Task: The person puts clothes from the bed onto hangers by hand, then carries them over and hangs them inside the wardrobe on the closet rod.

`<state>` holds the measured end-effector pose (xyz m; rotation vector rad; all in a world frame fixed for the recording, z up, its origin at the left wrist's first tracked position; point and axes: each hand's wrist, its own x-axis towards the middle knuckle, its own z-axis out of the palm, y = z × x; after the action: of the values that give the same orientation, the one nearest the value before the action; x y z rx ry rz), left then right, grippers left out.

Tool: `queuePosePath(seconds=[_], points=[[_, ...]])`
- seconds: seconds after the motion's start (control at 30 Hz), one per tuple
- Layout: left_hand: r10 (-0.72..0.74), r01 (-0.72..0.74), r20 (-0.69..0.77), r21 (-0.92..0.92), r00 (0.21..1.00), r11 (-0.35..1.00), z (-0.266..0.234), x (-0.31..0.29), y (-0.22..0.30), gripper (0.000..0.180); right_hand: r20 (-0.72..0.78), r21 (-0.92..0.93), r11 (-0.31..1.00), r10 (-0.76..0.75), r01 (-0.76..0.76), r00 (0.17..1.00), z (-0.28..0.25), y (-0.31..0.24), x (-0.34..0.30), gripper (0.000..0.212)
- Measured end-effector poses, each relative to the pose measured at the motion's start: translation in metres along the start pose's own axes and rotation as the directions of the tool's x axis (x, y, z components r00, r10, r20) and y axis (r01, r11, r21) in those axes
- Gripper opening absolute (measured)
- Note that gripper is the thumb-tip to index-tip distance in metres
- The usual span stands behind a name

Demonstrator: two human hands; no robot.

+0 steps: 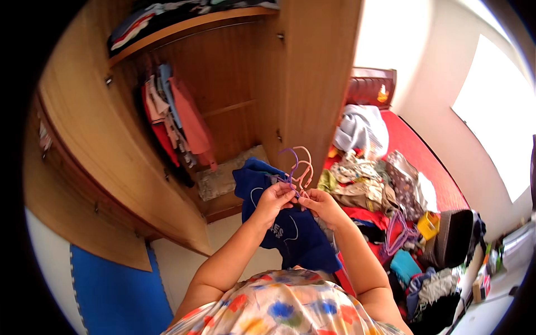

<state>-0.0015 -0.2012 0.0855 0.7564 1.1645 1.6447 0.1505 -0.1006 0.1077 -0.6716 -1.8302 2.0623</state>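
Between both hands, before the open wardrobe (234,84), the purple hanger (296,158) and pink hangers (311,166) point their hooks away from the body, above the dark blue garment (307,245), the left hand (272,202) pinching the purple one, the right hand (325,209) equally near, fingers narrow, its exact grip unclear.

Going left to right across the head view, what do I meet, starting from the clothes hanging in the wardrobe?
Hanging clothes → left hand → right hand → bunched purple hangers → yellow item → bright window.
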Motion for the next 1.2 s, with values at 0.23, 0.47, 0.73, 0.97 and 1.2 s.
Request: queuePosePath(seconds=[0.23,0.47,0.73,0.97,1.2], points=[[0.349,-0.283,-0.316,0.237,0.882,0.929,-0.065,0.024,0.024,0.017,0.209,0.229,0.973,-0.069,0.02,0.975,0.043,-0.013,0.106,0.009],[0.158,-0.048,-0.38,0.282,0.911,0.958,-0.098,0.045,0.049,0.034,0.253,0.346,0.938,-0.089,-0.004,0.963,0.071,-0.041,0.209,0.012],[0.29,-0.141,-0.455,0.334,0.842,0.932,-0.133,0.093,0.046,0.034,0.325,0.397,0.914,-0.225,0.083,0.918,0.085,-0.05,0.308,0.041],[0.492,-0.332,-0.594,0.366,0.636,0.87,-0.185,0.152,0.068,0.019,0.248,0.388,0.894,-0.337,0.226,0.908,0.105,-0.063,0.376,0.049],[0.528,-0.388,-0.583,0.358,0.618,0.85,-0.258,0.209,0.158,0.018,0.181,0.387,0.884,-0.354,0.264,0.918,0.113,-0.084,0.432,0.047]])
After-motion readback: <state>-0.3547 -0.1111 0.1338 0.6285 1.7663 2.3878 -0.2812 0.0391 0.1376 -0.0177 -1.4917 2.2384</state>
